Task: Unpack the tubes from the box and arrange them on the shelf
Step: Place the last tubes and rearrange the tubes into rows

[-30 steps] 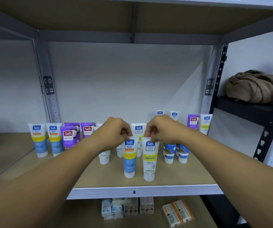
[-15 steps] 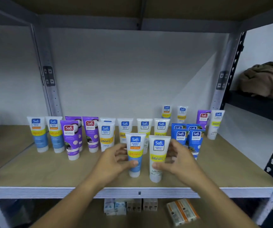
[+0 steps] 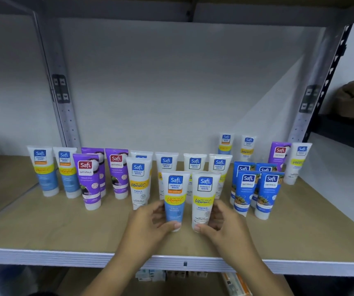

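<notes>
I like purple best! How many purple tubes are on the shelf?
4. Three stand left of middle: front one, one behind it, one beside them. A fourth stands at the back right. More might hide behind other tubes.

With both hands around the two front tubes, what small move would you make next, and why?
Probably let go and draw back: the left hand and right hand grip the blue-bottomed tube and the white tube, which already stand upright on the shelf.

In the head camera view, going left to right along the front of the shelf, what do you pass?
Front purple tube → white Vitamin C tube → left hand → blue-bottomed tube → white tube → right hand → two front blue tubes.
</notes>
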Available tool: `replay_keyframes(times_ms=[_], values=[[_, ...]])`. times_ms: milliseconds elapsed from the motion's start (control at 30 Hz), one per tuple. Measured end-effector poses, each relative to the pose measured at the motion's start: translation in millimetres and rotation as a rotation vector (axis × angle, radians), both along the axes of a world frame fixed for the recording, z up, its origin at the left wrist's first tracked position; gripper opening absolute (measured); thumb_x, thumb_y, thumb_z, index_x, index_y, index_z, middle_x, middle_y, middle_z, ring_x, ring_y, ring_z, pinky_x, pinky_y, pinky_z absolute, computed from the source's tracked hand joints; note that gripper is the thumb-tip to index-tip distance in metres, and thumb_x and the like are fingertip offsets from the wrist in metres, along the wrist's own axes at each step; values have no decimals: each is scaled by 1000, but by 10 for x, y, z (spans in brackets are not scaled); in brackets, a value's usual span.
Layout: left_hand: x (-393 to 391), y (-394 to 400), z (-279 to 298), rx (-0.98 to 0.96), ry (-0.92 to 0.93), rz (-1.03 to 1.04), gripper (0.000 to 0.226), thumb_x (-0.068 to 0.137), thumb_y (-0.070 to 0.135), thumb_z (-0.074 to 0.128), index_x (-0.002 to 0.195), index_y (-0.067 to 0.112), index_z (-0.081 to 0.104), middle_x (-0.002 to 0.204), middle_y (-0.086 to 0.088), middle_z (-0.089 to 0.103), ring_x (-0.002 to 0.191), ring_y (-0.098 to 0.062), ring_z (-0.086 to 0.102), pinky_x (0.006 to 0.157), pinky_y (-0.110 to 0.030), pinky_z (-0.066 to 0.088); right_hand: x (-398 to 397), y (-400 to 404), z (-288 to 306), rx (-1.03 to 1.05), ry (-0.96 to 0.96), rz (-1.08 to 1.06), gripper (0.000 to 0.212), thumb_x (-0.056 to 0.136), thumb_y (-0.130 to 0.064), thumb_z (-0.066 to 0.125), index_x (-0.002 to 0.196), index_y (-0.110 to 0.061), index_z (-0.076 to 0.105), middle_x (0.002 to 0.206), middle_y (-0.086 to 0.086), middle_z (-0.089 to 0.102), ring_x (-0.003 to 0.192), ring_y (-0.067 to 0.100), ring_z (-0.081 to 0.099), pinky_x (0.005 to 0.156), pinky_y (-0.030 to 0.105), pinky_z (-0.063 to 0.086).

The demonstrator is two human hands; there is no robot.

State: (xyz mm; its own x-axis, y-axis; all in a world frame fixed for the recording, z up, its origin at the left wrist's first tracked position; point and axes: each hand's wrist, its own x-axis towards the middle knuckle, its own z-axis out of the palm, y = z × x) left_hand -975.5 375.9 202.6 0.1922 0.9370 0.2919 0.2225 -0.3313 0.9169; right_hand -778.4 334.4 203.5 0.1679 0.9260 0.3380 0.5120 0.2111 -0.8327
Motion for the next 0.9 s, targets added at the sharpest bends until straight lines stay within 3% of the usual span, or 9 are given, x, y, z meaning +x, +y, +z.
replay_keyframes(times_ms=[200,433,633,900], values=[[1,100,10,-2,4,62,44,70,3,86,96,32,68,89,21,75,88,5,70,74,-5,50,-82,245,-59,5,36,-30,54,73,-6,82,115,-31,58,101,-18,71,91,-5,67,82,19,56],[17,139,-8,15,19,81,41,71,3,85,100,26,69,86,34,70,83,14,66,68,0,45,-141,415,-122,26,43,-92,46,73,-6,81,102,-32,56,100,-13,72,91,-2,68,84,29,58],[13,148,-36,17,10,90,44,70,5,86,110,20,72,91,24,74,88,8,69,72,-2,47,-162,488,-153,49,12,-115,47,73,-10,82,106,-31,57,102,-11,71,92,-1,68,83,25,58],[7,125,-25,21,6,83,42,72,5,85,109,20,72,92,23,75,90,5,70,73,-3,47,-182,477,-145,61,15,-126,48,73,-10,83,108,-31,57,102,-12,70,91,-2,67,81,19,56]])
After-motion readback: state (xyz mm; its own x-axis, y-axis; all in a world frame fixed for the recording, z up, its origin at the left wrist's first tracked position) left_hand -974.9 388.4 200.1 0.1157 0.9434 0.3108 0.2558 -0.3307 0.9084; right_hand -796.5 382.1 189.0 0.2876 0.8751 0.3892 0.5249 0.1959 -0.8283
